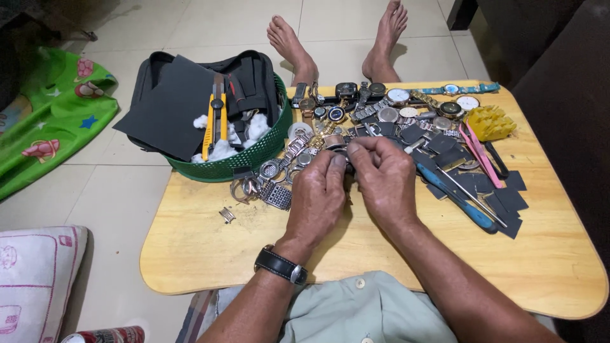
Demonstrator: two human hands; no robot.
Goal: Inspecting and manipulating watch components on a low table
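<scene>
Two hands meet over the middle of a low wooden desk, the left hand and right hand pinched close together on a small metal watch part, fingertips almost touching so the piece sits steady between both thumbs; exactly what it is cannot be told, since the fingers hide most of it. Just beyond the grip lies a spread of wristwatches and loose steel bands, kept within easy reach. To the right of the grip rest a blue-handled screwdriver, pink tweezers and dark square pads, laid flat where the right hand could take them. Left of the grip, a green basket at the desk's edge holds a black pouch, cotton wool and a yellow utility knife. A black-strapped watch circles the left wrist.
</scene>
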